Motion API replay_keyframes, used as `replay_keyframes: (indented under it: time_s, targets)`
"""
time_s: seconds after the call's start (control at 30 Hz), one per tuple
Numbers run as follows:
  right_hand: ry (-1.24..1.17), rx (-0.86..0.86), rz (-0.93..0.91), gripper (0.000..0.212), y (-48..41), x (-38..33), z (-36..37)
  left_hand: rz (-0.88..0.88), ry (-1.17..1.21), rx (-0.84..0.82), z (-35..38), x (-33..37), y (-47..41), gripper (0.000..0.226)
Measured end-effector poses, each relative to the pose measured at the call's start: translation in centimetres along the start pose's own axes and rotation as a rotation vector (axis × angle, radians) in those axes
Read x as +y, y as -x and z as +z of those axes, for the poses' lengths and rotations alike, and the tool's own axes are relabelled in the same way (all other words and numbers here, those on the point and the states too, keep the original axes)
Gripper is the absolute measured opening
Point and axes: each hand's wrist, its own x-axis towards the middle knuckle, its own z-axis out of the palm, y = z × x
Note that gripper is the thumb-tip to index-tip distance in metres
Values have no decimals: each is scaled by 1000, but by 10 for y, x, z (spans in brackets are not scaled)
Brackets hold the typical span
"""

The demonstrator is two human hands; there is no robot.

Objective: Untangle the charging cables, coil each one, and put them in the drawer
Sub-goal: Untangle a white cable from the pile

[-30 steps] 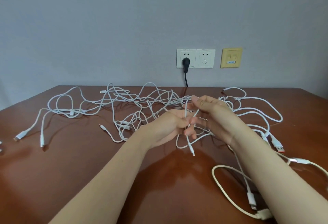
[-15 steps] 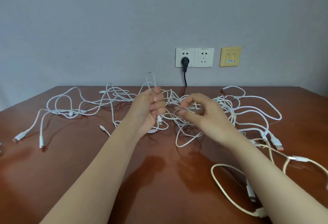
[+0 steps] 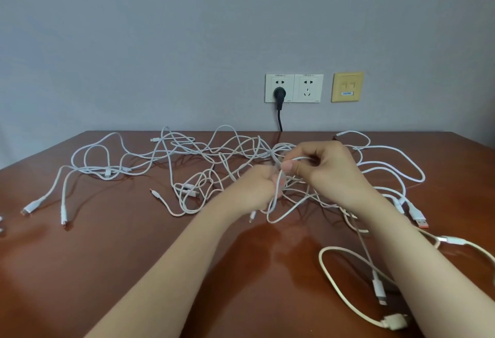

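Cables (image 3: pixel 233 155), all white and thin, lie tangled across the far half of the brown table (image 3: pixel 107 257), and the heap is long from left to right. The tight part of it is just between my two hands, a little right of the middle. My left hand (image 3: pixel 257 190) is closed around one strand, whose small plug (image 3: pixel 251 218) hangs below it on the near side. My right hand (image 3: pixel 324 169), a little farther and higher, pinches a loop with thumb and forefinger. I judge that the free plug must pass through this loop, toward me. No drawer is in view. On the wall sockets (image 3: pixel 308 88) and the yellow plate (image 3: pixel 347 86) the print is too small to read.
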Motion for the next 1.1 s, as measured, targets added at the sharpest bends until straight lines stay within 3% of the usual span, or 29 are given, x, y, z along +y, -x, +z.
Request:
replay_keyframes:
  time_s: [0.27, 0.47, 0.6, 0.7, 0.83, 0.9, 1.0, 1.1]
  targets:
    - [57, 202, 49, 7, -5, 11, -3, -51, 235, -122, 12, 10, 0, 38]
    - [207, 221, -13, 26, -4, 15, 4, -40, 402, -202, 13, 13, 3, 31]
    - [433, 159, -55, 16, 0, 13, 7, 104, 268, -152, 18, 7, 7, 32]
    - [469, 195, -88, 37, 1, 11, 8, 191, 142, -165, 13, 3, 10, 32]
    - [320, 127, -143, 41, 0, 13, 6, 103, 296, -417, 1, 7, 16, 28]
    - [324, 78, -171, 41, 0, 14, 6, 61, 258, -472, -2, 9, 19, 29]
    - [385, 73, -213, 38, 0, 14, 8, 92, 35, -371, 0, 11, 16, 25]
    - [270, 131, -229, 40, -1, 15, 5, 208, 71, -313, 2, 12, 16, 14]
